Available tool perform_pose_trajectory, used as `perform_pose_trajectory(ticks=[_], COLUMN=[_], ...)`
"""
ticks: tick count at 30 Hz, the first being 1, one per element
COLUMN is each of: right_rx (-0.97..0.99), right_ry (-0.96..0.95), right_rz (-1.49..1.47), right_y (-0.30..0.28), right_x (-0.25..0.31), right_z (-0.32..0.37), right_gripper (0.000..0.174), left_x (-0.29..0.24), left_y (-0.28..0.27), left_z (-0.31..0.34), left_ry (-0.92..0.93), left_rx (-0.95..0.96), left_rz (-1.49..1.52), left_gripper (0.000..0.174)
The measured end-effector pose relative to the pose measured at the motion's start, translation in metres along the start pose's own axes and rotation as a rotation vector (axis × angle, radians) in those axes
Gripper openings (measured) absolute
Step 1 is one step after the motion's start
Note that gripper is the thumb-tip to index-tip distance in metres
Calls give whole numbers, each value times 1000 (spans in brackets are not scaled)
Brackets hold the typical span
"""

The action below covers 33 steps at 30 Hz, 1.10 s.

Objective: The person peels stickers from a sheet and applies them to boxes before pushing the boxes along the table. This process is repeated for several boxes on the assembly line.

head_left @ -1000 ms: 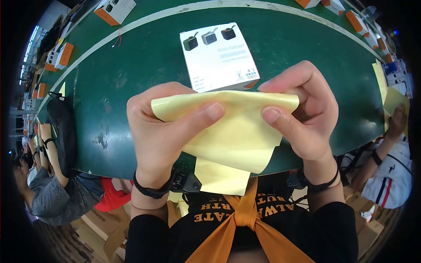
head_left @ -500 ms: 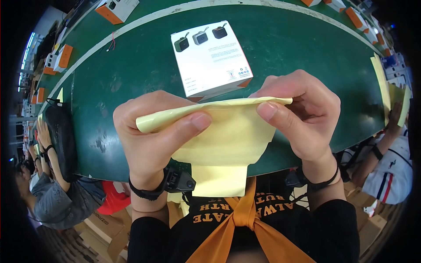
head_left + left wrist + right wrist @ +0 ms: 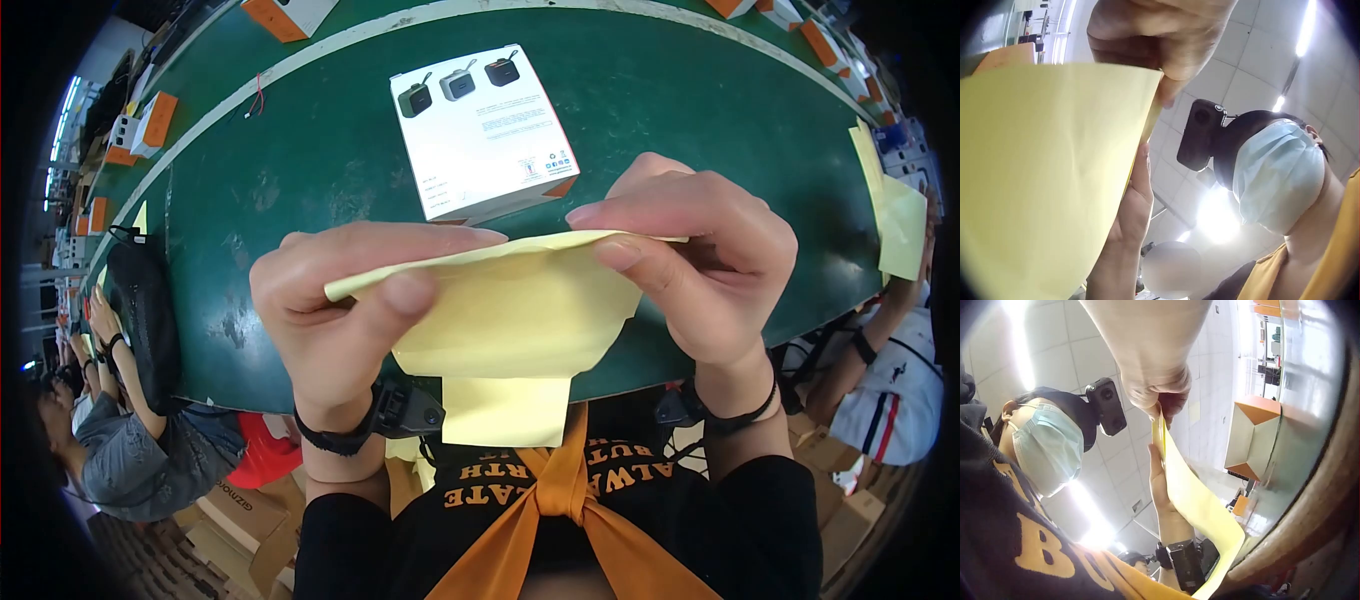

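A yellow sheet (image 3: 510,310) with a folded or rolled top edge is held up between both hands. The left hand (image 3: 335,300) pinches its left end, thumb on the near side and fingers behind. At the right end, the right hand (image 3: 700,260) pinches the edge between thumb and curled fingers. A narrower yellow part (image 3: 505,410) hangs below, over the person's front. In the left wrist view the sheet (image 3: 1047,175) fills the left side; in the right wrist view the sheet (image 3: 1200,506) shows nearly edge-on below the right hand (image 3: 1157,369).
A white and orange box (image 3: 485,135) with speaker pictures lies just beyond the hands on the green table (image 3: 660,100). A black pouch (image 3: 143,310) is at the left. Yellow sheets (image 3: 902,230) and another person's arm are at the right. Several boxes stand along the far edges.
The sheet's top edge has become narrower and flatter. The left fingers have straightened along the edge, and the left thumb has shifted left. The box appears slightly further left than at first.
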State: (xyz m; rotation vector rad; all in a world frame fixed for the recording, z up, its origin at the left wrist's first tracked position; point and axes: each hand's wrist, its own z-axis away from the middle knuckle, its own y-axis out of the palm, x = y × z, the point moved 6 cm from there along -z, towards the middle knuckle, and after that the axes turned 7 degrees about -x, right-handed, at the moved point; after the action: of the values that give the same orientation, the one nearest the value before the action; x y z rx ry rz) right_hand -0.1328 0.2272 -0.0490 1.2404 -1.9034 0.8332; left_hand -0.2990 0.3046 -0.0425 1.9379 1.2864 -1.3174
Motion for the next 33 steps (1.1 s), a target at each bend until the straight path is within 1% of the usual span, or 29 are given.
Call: perform_pose_trajectory(ticks=[1, 2, 3, 4, 5, 6, 7, 8, 9, 10, 11, 12, 13, 14, 15, 17, 18, 20, 24, 26, 30, 32, 33], right_rx=[4, 8, 8, 32, 57, 56, 57, 59, 61, 34, 8, 8, -20, -48, -47, -15, -46, -55, -69, -50, -31, -14, -1], right_ry=[-42, -85, -87, 42, 171, 168, 101, 34, 32, 6, -18, -19, -118, -216, -216, -549, -602, -622, -661, -661, -647, -637, -624], right_rz=[-10, -19, -19, -65, -109, -108, -79, -51, -52, 8, 63, 63, 202, 339, 338, 552, 601, 623, 644, 625, 613, 636, 666], right_y=[0, -1, -3, -2, -2, -2, -3, -2, -1, -1, 1, 3, 3, 4, 3, 9, 12, 15, 16, 16, 16, 16, 16], right_x=[1, 3, 5, 2, -4, -5, -3, -2, -3, -3, -4, -3, 3, 9, 4, 7, 7, 13, 15, 11, 9, 12, 16], right_z=[-1, -1, -1, 0, 1, 1, 0, 0, 1, 0, 0, -2, -5, -7, -7, 4, 7, 10, 11, 11, 5, 4, 2], right_gripper=[9, 9, 9, 12, 14, 14, 16, 17, 17, 19, 20, 20, 24, 27, 27, 38, 41, 40, 34, 33, 32, 31, 31], left_x=[-1, 0, 2, 1, 6, 11, 10, 8, 7, 8, 8, 6, 6, 4, 5, 6, 4, 6, 9, 11, 11, 17, 20], left_y=[-1, -1, -1, -3, -5, -5, 4, 16, 22, 18, 12, 12, 11, 10, 10, 8, 9, 6, 4, 2, 5, 9, 6], left_z=[-1, -1, -1, 0, 1, 2, 1, 0, -1, -1, -1, -2, -2, -3, -3, -2, -1, 0, 1, 0, -2, -2, -5], left_ry=[0, -63, -125, -124, -236, -347, -346, -360, -371, -292, -294, -274, -255, -211, -212, -185, -185, -353, -394, -302, -310, -450, -439], left_rx=[0, 15, 31, 31, 33, 36, 36, -27, -92, -9, -12, 45, 101, 121, 120, 70, 67, -54, -88, -14, -6, -65, -71], left_rz=[-1, -20, -38, -40, 32, 104, 103, 241, 378, 221, 218, 56, -105, -109, -110, -147, -150, -158, -121, -75, -39, -11, -12], left_gripper=[26, 33, 40, 40, 42, 44, 44, 41, 39, 29, 29, 24, 21, 20, 20, 19, 19, 26, 25, 17, 16, 14, 14])
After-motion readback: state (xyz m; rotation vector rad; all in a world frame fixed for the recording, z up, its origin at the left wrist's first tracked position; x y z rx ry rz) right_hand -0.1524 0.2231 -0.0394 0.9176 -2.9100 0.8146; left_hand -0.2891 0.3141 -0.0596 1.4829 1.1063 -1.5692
